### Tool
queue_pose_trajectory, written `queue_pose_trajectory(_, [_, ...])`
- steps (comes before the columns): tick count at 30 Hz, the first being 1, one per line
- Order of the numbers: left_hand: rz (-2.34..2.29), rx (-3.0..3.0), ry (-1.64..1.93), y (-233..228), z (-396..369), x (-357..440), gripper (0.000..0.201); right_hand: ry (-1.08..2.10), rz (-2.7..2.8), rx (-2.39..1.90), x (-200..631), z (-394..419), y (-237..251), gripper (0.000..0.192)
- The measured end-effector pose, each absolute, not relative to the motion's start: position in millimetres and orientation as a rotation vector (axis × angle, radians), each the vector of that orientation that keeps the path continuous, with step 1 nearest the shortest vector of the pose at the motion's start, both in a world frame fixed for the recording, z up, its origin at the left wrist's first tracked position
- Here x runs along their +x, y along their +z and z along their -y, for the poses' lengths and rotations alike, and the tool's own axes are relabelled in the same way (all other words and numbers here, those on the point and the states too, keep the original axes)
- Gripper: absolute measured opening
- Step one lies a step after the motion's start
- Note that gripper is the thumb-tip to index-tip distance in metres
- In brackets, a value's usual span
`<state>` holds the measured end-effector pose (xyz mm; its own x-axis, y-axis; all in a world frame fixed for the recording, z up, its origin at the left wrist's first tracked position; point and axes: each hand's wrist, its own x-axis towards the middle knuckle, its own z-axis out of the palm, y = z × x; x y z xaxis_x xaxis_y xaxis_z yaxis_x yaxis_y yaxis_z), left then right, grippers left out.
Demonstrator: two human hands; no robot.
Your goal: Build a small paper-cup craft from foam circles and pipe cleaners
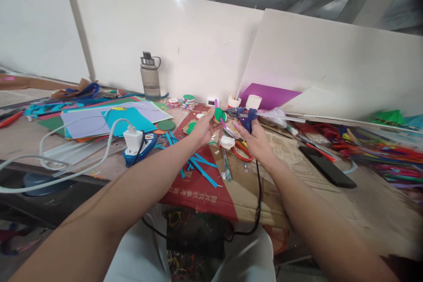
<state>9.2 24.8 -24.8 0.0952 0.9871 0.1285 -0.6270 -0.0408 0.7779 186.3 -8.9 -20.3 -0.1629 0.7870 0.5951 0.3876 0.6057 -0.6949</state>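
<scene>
Two bare hands work over the table: the left hand and the right hand. One blue hot glue gun sits in the right hand, and one round green paper disc in the left. One grey plastic water bottle stands at the wall, with two white paper cups near it. One pair of red-handled scissors, one black flat phone, one white plug adapter and one purple sheet of card are in view.

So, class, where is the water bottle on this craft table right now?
In the head view, the water bottle stands upright at the back left of the table, against the white wall panel, just behind the stacked coloured paper sheets.
</scene>
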Motion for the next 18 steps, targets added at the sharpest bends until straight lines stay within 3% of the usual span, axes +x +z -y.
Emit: queue_pose_trajectory(18, [-0.526,0.769,1.549,-17.5,-23.6,4.0,0.033,0.495,1.765,-1.055,185.6,11.8,-23.0,0.049])
